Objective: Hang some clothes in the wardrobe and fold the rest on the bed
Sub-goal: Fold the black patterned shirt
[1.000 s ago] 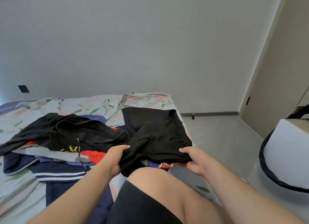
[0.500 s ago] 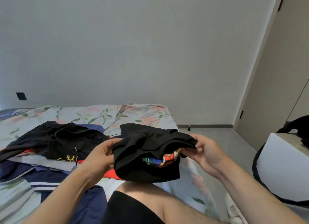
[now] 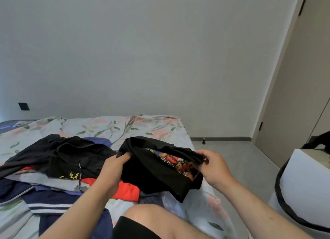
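Note:
I hold a black T-shirt with a colourful print showing in its folds, lifted just above the bed. My left hand grips its left edge. My right hand pinches its right edge. A heap of other clothes lies to the left on the floral sheet: a black garment with yellow marks, a red piece, a grey one and a navy jacket with white stripes.
My bare knee is at the bottom, at the bed's near edge. A white box wrapped by a black strap stands at the right. Grey floor runs between bed and a beige door at the far right.
The black T-shirt went from lying on the bed to being raised and bunched between both hands, its printed side now showing. The view tilted upward.

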